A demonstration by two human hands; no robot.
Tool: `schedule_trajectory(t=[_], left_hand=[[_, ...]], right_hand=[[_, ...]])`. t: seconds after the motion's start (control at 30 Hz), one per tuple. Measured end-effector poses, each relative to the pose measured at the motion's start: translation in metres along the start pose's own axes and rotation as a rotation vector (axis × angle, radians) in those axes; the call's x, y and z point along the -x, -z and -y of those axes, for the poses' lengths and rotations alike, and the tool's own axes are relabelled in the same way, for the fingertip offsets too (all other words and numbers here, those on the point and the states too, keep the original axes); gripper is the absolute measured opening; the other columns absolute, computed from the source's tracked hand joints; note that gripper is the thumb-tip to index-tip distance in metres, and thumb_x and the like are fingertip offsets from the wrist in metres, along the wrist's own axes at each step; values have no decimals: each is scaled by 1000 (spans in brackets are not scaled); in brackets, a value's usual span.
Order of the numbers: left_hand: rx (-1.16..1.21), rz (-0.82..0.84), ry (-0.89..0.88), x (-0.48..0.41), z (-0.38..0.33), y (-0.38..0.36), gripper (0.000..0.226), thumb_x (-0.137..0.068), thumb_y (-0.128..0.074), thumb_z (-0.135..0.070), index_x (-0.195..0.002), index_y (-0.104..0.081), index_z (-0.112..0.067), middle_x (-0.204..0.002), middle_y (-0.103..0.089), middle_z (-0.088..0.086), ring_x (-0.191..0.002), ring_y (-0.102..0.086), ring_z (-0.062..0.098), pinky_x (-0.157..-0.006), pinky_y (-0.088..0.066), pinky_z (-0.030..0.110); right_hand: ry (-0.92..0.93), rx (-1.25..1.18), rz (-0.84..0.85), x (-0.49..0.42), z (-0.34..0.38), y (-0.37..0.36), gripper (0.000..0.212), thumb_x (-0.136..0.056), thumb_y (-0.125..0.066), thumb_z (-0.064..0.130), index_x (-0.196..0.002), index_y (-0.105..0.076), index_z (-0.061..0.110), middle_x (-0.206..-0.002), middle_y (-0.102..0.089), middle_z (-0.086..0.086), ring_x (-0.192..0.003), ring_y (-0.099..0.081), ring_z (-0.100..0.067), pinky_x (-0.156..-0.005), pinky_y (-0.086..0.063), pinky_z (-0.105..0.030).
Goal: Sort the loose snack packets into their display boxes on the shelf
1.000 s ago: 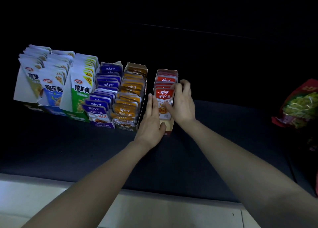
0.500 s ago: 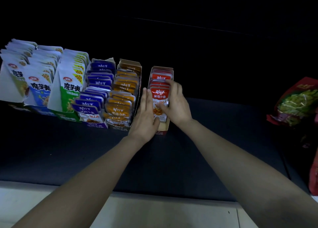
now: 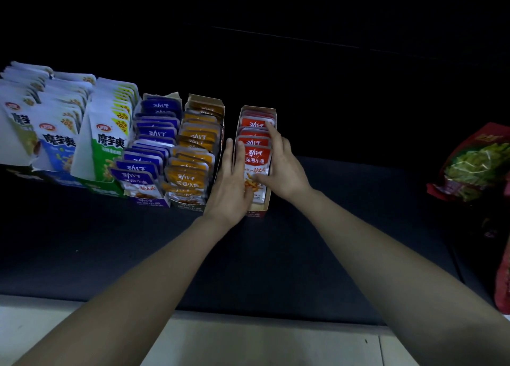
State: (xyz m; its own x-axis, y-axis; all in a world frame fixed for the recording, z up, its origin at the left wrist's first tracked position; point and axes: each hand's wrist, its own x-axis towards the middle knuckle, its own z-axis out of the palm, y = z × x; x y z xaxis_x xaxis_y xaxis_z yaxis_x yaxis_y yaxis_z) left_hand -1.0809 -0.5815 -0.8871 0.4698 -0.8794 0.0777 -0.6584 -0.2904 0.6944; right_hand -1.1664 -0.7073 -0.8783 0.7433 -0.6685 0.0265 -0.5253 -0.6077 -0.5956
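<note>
Two bare hands meet at a narrow red cardboard display box standing on the dark shelf surface, just right of the other boxes and apart from them by a slim gap. The left hand lies flat in that gap against the box's left wall, fingers straight and together, its thumb resting on the lower face of the front red snack packet. The right hand covers the right side of the row of red packets, fingers stretched out along their tops, the forefinger reaching a packet near the back, the thumb pressed on the front packet's face. Neither hand curls round anything; both lie spread and press. The red packets stand upright in file inside the box.

To the left stands a box of orange packets, then a box of purple packets, then rows of taller white pouches with blue and green print. Far right, well apart, lies a red bag with a green picture. A pale ledge runs along the shelf's near edge.
</note>
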Motion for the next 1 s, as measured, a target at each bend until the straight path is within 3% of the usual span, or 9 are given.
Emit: schedule_trajectory(t=[0.33, 0.43, 0.53, 0.6, 0.73, 0.83, 0.9, 1.0], left_hand=[[-9, 18, 43, -4, -3, -3, 99, -93, -59, -13, -151, 20, -24, -158, 26, -2, -135, -38, 24, -95, -51, 38], [-47, -6, 31, 1, -7, -2, 94, -94, -57, -12, -152, 17, -19, -159, 25, 0, -145, -20, 25, -108, -41, 37], [-110, -82, -12, 11, -16, 1, 85, -93, -55, -8, -155, 2, -12, -161, 14, 6, -149, -3, 25, -116, -26, 37], [-172, -115, -47, 13, -22, 6, 77, -92, -56, -8, -154, -10, -8, -161, 1, 12, -149, -5, 27, -119, -23, 42], [-223, -142, -178, 12, -32, 18, 60, -86, -61, -7, -141, -39, -3, -146, -33, 19, -137, -33, 32, -112, -35, 45], [-217, -117, -289, 11, -42, 24, 41, -83, -61, -5, -124, -56, -6, -125, -50, 15, -116, -48, 31, -97, -45, 43], [-169, -55, -373, 14, -52, 25, 32, -85, -59, -5, -116, -62, -8, -113, -54, 10, -109, -51, 27, -91, -45, 38], [-105, 108, -443, 16, -69, 18, 26, -88, -55, -7, -112, -65, -11, -107, -57, 6, -104, -53, 22, -87, -43, 32]], right_hand=[[16, -34, -13, 4, 0, 0, 104, -82, -76, 21, -155, 0, 23, -149, -27, -13, -116, -56, -25, -78, -54, -32], [20, -70, 3, 8, 2, 5, 103, -84, -74, 28, -154, 1, 24, -150, -27, -13, -118, -55, -25, -83, -56, -39], [22, -102, -3, 16, 4, 16, 98, -86, -72, 29, -154, -2, 25, -150, -28, -12, -118, -54, -25, -85, -55, -41], [22, -99, -29, 24, 7, 25, 92, -88, -69, 30, -154, -6, 26, -150, -29, -11, -117, -55, -23, -83, -56, -41], [-28, -29, -76, 41, 10, 46, 66, -92, -63, 25, -149, -30, 17, -145, -38, -8, -114, -55, -19, -87, -54, -39], [-98, -33, -73, 58, 8, 62, 33, -93, -61, 17, -125, -60, 14, -118, -63, -5, -99, -63, -15, -88, -53, -39], [-158, -12, -39, 76, 7, 74, 21, -94, -60, 15, -114, -67, 14, -106, -69, -3, -94, -64, -13, -87, -54, -33], [-245, -27, 33, 99, 13, 105, 18, -94, -61, 14, -111, -68, 15, -104, -70, -3, -91, -63, -8, -75, -48, -11]])
